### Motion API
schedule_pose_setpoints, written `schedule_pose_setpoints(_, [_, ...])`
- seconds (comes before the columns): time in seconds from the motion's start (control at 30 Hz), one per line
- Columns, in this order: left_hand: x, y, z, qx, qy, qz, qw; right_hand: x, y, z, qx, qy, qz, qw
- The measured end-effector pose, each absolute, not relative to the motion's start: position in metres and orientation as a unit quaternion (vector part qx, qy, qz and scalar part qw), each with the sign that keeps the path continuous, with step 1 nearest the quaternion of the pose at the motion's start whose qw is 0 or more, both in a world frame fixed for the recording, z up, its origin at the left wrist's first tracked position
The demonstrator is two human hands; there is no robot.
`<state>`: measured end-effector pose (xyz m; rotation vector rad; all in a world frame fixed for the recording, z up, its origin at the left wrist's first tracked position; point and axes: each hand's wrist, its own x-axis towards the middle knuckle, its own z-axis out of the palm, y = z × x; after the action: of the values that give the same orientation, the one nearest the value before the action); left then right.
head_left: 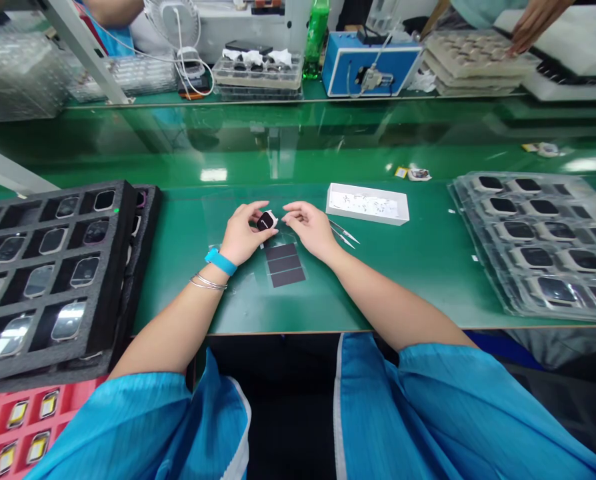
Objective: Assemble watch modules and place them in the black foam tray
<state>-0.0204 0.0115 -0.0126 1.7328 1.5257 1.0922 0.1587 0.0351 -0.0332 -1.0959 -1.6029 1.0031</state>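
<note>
My left hand [243,232] pinches a small smartwatch body [267,221] with a dark screen and a pale edge, held just above the green bench. Close to its right side is my right hand [308,227], thumb and fingertips drawn together; anything between them is too small to make out. Below the hands lies a clear sheet with dark rectangular strips [285,265]. A pair of metal tweezers [345,235] rests beside my right hand. Behind it sits a shallow white box [371,215] with many tiny dark pieces inside.
Stacked grey foam trays [109,267] of watch bodies stand at left, above a red tray [73,417]. Clear plastic trays [498,293] with more watches are stacked at right. A blue machine [341,67] stands on the back shelf, and a co-worker's hand [535,23] touches trays there.
</note>
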Motion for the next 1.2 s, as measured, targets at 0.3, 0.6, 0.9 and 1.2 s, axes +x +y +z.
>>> schedule_pose_setpoints(0.3, [-0.020, 0.013, -0.015, 0.655, 0.568, 0.426, 0.259, 0.158, 0.032, -0.029, -0.449, -0.675, 0.390, 0.436])
schedule_pose_setpoints(0.6, [-0.031, 0.027, -0.016, 0.599, 0.603, 0.489, 0.194, 0.154, 0.035, -0.031, -0.462, -0.701, 0.354, 0.413])
schedule_pose_setpoints(0.9, [-0.042, 0.049, 0.050, 0.433, 0.569, 0.633, 0.298, 0.160, 0.037, -0.039, -0.461, -0.704, 0.350, 0.411])
schedule_pose_setpoints(1.2, [-0.258, 0.020, 0.112, 0.371, 0.797, 0.475, -0.045, 0.167, 0.036, -0.015, -0.470, -0.665, 0.330, 0.478])
